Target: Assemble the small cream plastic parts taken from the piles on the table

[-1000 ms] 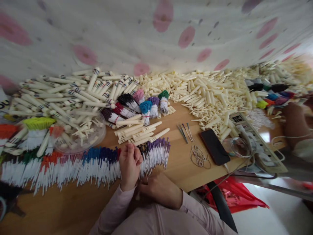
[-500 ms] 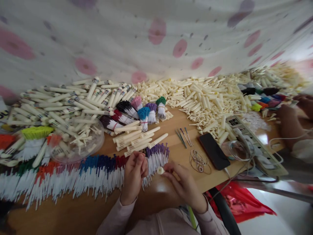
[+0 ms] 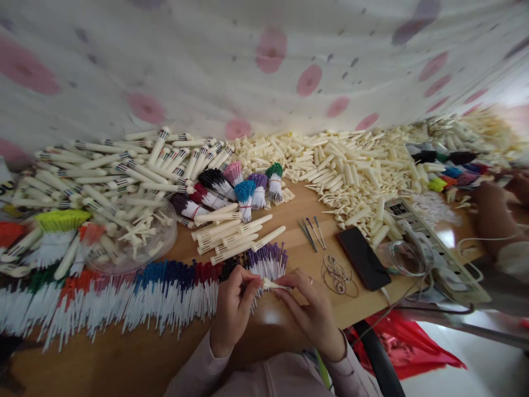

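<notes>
Between my hands lies a small cream plastic pen part (image 3: 270, 284), slim and tapering toward the right. My left hand (image 3: 235, 309) is closed, thumb and forefinger pinching the left end of it. The right end sits between the fingertips of my right hand (image 3: 312, 314). Just behind my hands stand purple-tipped white pen refills (image 3: 268, 259). A long row of refills with coloured ends (image 3: 165, 289) runs off to the left. Cream pen barrels with slotted ends (image 3: 231, 237) lie beyond my left hand.
Bundled refills (image 3: 244, 198) and a heap of cream pen parts (image 3: 347, 160) fill the back. A round clear tub (image 3: 165, 242) holds pen parts at left. Tweezers (image 3: 307, 236), rubber bands (image 3: 339, 275), a phone (image 3: 363, 259) and a power strip (image 3: 442, 248) lie right. Another person's arm (image 3: 494, 212) is far right.
My left hand has moved right and slightly down to take the near end of the pen part. The part, earlier showing its round end, is now turned sideways between both hands.
</notes>
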A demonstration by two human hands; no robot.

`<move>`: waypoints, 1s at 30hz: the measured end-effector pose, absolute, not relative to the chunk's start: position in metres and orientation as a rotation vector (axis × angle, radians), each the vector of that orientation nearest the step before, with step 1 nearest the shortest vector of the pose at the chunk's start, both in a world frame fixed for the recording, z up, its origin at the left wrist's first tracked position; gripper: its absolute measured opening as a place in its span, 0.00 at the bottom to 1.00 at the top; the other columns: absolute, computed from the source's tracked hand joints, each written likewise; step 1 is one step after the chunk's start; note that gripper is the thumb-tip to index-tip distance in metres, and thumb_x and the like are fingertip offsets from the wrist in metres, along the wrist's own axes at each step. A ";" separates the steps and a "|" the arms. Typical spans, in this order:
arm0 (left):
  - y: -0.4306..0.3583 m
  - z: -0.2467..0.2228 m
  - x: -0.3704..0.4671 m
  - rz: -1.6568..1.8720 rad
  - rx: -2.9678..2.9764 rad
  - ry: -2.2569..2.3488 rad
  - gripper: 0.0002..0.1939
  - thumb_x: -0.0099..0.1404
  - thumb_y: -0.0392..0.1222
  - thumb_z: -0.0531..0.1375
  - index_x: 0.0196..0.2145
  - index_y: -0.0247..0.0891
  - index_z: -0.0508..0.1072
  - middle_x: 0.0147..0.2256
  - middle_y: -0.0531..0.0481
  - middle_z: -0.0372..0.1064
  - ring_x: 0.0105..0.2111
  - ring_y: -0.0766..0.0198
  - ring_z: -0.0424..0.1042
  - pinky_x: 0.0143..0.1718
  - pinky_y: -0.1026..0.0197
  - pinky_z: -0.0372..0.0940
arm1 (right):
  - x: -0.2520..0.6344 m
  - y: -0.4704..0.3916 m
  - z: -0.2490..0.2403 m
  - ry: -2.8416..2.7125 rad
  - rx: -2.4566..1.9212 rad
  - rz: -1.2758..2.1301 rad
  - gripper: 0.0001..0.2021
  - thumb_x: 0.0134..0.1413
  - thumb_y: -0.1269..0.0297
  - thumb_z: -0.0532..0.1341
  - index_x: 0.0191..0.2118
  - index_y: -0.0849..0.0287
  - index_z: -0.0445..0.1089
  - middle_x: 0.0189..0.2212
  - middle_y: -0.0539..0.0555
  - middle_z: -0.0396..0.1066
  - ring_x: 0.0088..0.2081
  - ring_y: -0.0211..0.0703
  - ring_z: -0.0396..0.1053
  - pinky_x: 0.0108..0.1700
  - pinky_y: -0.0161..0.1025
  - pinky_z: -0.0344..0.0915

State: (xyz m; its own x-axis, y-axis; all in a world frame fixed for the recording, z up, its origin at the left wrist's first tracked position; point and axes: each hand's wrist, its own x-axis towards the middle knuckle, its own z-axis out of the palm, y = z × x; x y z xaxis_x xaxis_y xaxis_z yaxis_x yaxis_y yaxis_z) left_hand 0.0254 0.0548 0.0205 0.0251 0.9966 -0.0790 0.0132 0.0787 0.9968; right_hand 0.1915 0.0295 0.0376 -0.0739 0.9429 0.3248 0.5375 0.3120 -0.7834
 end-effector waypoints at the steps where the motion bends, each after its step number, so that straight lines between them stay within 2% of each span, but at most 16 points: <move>1: 0.055 0.020 0.026 1.118 1.194 1.241 0.07 0.61 0.41 0.65 0.26 0.41 0.73 0.22 0.54 0.68 0.22 0.65 0.64 0.27 0.65 0.58 | 0.191 0.029 0.037 -1.719 -1.352 0.599 0.03 0.64 0.64 0.60 0.38 0.55 0.71 0.29 0.52 0.75 0.32 0.43 0.73 0.33 0.37 0.67; 3: 0.054 0.019 0.026 1.107 1.226 1.246 0.08 0.63 0.41 0.63 0.26 0.41 0.73 0.21 0.55 0.66 0.20 0.66 0.62 0.26 0.65 0.58 | 0.189 0.027 0.036 -1.689 -1.387 0.596 0.04 0.64 0.63 0.60 0.37 0.55 0.72 0.28 0.52 0.76 0.30 0.42 0.73 0.32 0.36 0.67; 8: 0.052 0.016 0.025 1.106 1.224 1.254 0.08 0.63 0.40 0.62 0.26 0.41 0.72 0.21 0.54 0.67 0.20 0.66 0.62 0.26 0.65 0.57 | 0.185 0.026 0.033 -1.674 -1.438 0.753 0.13 0.68 0.62 0.54 0.32 0.55 0.69 0.16 0.46 0.69 0.19 0.38 0.69 0.26 0.32 0.63; 13: 0.053 0.018 0.026 1.093 1.254 1.263 0.10 0.65 0.41 0.60 0.26 0.41 0.69 0.22 0.54 0.67 0.21 0.66 0.63 0.24 0.66 0.56 | 0.181 0.025 0.032 -1.614 -1.401 0.897 0.04 0.66 0.62 0.57 0.41 0.56 0.65 0.24 0.48 0.73 0.25 0.38 0.72 0.28 0.31 0.65; 15: 0.053 0.019 0.026 1.073 1.277 1.261 0.10 0.66 0.41 0.59 0.26 0.41 0.68 0.21 0.55 0.66 0.20 0.66 0.62 0.23 0.66 0.56 | 0.179 0.024 0.031 -1.622 -1.403 0.893 0.06 0.67 0.63 0.55 0.36 0.55 0.63 0.23 0.48 0.71 0.25 0.38 0.70 0.29 0.31 0.63; 18: 0.054 0.018 0.026 1.052 1.303 1.268 0.11 0.67 0.42 0.58 0.26 0.41 0.67 0.19 0.57 0.63 0.19 0.67 0.60 0.23 0.66 0.55 | 0.178 0.023 0.031 -1.659 -1.458 0.901 0.17 0.70 0.62 0.50 0.27 0.55 0.62 0.18 0.46 0.67 0.20 0.36 0.67 0.26 0.31 0.60; 20: 0.054 0.017 0.026 1.047 1.320 1.279 0.11 0.67 0.43 0.58 0.26 0.41 0.66 0.19 0.57 0.62 0.19 0.67 0.60 0.23 0.66 0.56 | 0.178 0.023 0.030 -1.657 -1.469 0.916 0.15 0.69 0.60 0.52 0.29 0.56 0.64 0.19 0.47 0.68 0.21 0.37 0.67 0.26 0.31 0.60; 23: 0.054 0.015 0.026 1.041 1.333 1.286 0.11 0.68 0.44 0.57 0.27 0.41 0.66 0.21 0.57 0.62 0.20 0.67 0.61 0.24 0.66 0.57 | 0.179 0.023 0.031 -1.619 -1.448 0.899 0.07 0.65 0.59 0.57 0.39 0.57 0.66 0.26 0.50 0.73 0.26 0.39 0.71 0.28 0.31 0.63; 25: 0.053 0.014 0.026 1.031 1.333 1.275 0.12 0.68 0.45 0.56 0.27 0.41 0.66 0.21 0.58 0.62 0.20 0.67 0.60 0.24 0.66 0.57 | 0.179 0.023 0.031 -1.630 -1.458 0.886 0.07 0.66 0.61 0.56 0.36 0.57 0.66 0.25 0.50 0.72 0.26 0.38 0.70 0.29 0.31 0.62; 27: 0.053 0.014 0.026 1.025 1.330 1.266 0.12 0.68 0.45 0.56 0.27 0.41 0.65 0.20 0.58 0.62 0.20 0.67 0.61 0.24 0.66 0.57 | 0.179 0.023 0.032 -1.667 -1.481 0.896 0.14 0.68 0.62 0.53 0.29 0.56 0.64 0.20 0.48 0.68 0.23 0.37 0.67 0.27 0.32 0.60; 30: 0.053 0.013 0.026 1.025 1.318 1.257 0.12 0.68 0.46 0.56 0.28 0.40 0.66 0.21 0.58 0.62 0.22 0.67 0.62 0.25 0.66 0.57 | 0.179 0.023 0.033 -1.660 -1.464 0.926 0.12 0.67 0.62 0.54 0.32 0.58 0.67 0.21 0.48 0.69 0.23 0.37 0.68 0.27 0.32 0.60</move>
State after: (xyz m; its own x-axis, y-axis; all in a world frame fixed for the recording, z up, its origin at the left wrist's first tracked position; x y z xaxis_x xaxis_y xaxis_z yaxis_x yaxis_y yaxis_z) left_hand 0.0265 0.0528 0.0128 0.0986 0.9933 -0.0595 0.1418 0.0451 0.9889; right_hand 0.1790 0.0225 0.0327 -0.0902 0.9942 0.0586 0.4729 0.0945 -0.8760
